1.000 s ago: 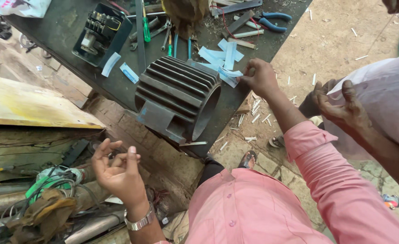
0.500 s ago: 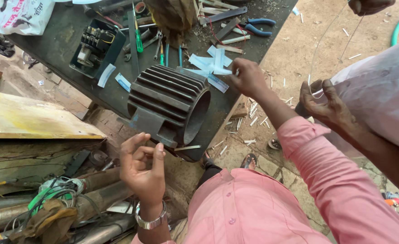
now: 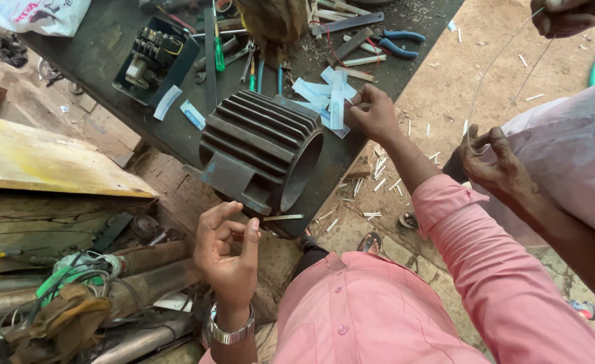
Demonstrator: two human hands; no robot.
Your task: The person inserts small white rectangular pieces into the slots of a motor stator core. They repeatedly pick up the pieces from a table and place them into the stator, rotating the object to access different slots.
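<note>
A: Where do the pale blue paper strips lie?

B: On the dark worktop, just behind the ribbed motor housing, which rests on its side at the worktop's near edge.

A: The right hand?

B: It reaches past the housing; its grip pinches one strip.

A: The left hand?

B: Raised below the housing, fingers curled, grip narrow; whether it holds anything, I cannot tell.

A: Beyond the housing?

B: Blue-handled pliers to the far right, a green screwdriver behind it. Another person's hand, well right of it, holds thin wire.
</note>
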